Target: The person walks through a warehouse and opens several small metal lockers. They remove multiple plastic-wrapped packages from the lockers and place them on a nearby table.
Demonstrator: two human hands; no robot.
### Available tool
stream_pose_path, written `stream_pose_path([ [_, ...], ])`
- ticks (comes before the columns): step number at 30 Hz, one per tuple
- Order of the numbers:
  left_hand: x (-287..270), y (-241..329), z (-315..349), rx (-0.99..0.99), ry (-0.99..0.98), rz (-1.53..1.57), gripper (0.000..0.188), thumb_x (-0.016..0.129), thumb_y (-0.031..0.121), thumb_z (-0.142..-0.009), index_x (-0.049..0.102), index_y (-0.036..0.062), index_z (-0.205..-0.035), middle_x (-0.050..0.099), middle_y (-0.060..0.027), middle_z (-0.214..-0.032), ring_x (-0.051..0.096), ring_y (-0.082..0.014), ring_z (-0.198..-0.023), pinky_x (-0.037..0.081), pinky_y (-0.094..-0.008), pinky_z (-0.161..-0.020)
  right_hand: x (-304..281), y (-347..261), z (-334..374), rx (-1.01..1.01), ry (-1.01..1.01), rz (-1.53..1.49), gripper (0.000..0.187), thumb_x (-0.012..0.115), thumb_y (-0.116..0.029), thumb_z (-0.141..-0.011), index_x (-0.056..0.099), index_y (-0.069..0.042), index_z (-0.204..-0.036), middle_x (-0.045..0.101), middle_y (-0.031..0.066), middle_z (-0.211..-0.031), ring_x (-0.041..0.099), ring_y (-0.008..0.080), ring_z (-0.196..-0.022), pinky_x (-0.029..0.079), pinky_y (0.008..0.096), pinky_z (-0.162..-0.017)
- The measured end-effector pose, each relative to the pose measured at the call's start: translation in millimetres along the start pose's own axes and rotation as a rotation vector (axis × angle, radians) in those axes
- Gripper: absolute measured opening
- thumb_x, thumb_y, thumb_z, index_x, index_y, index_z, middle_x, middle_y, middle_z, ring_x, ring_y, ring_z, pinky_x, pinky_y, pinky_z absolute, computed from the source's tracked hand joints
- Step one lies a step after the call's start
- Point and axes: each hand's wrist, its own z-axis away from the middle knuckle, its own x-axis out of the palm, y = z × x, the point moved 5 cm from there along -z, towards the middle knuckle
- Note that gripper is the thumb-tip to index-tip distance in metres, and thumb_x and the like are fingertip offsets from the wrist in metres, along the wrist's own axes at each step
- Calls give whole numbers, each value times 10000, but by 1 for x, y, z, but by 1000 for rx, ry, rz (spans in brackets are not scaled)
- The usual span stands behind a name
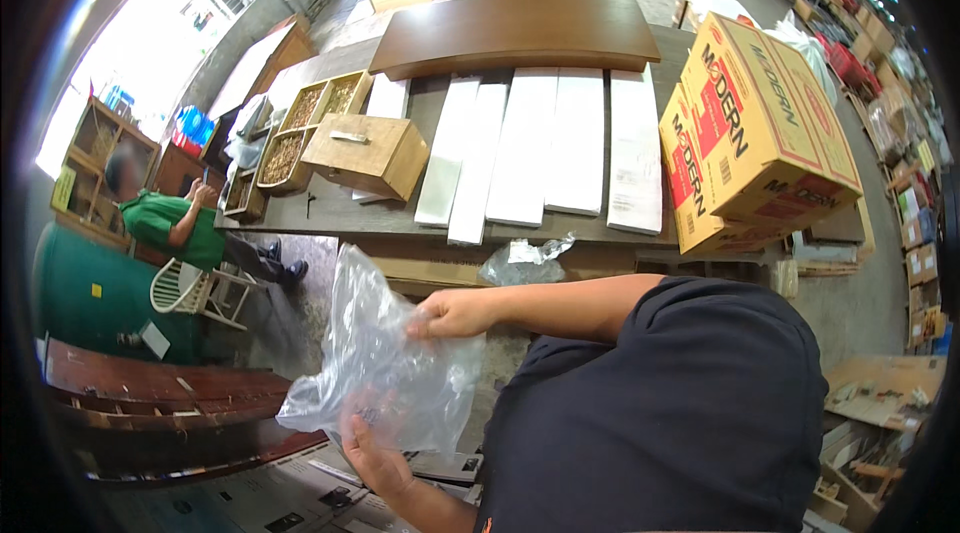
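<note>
A large clear plastic bag hangs crumpled between my hands, left of my body and in front of the bench. My right hand grips its upper right side, thumb and fingers closed on the film. Lower down, my left hand holds the bag from below, its fingers partly seen through the plastic. Some small dark pieces seem to show inside near those fingers, too blurred to name. Another crumpled clear bag lies at the bench's near edge, beyond my right forearm.
The bench bears several white boards, a brown wood panel, a wooden box and a divided tray of small parts. Yellow cartons are stacked at right. A person in green is by a chair at left.
</note>
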Motion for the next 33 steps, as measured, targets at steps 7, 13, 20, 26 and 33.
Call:
stream_pose_path([
  [7, 206, 0, 26, 595, -627, -865, 453, 586, 111, -996, 534, -79, -1404, 616, -310, -1328, 622, -456, -1214, 503, -462, -1032, -79, 12, 14, -490, 362, -420, 548, 680, -321, -995, 532, -19, -1428, 615, 175, -1359, 570, 287, -1286, 484, 426, -1070],
  [13, 244, -35, 63, 648, -833, -1136, 641, 682, 280, -943, 473, 14, -1486, 420, -330, -1511, 362, -484, -1449, 337, -519, -1185, -46, -36, -7, -645, -141, -1064, 612, 639, -315, -1004, 440, 26, -1471, 573, 243, -1401, 559, 377, -1319, 499, 479, -1085],
  [20, 175, 17, 22, 814, -255, -647, 259, 731, 95, -900, 691, 1, -1138, 703, -177, -1169, 667, -350, -1148, 508, -420, -989, -32, -32, 20, -219, 94, -1100, 668, 479, -432, -1058, 316, -4, -1544, 464, 304, -1490, 420, 472, -1424, 405, 564, -1174],
  [26, 64, -50, -43, -332, -189, 281, 625, 668, 331, -998, 428, 13, -1481, 545, -119, -1436, 589, -269, -1260, 497, -427, -1028, 6, -48, -3, -262, 91, -1119, 655, 450, -437, -1066, 320, -10, -1546, 425, 324, -1514, 386, 446, -1455, 407, 505, -1189],
  [33, 55, -88, -21, -239, -36, 669, 575, 635, 389, -1010, 481, 53, -1451, 609, -101, -1362, 623, -223, -1197, 546, -413, -991, 12, -49, -5, -176, 158, -422, 695, 535, -465, -1033, 391, 5, -1525, 483, 209, -1516, 483, 292, -1389, 434, 424, -1144],
])
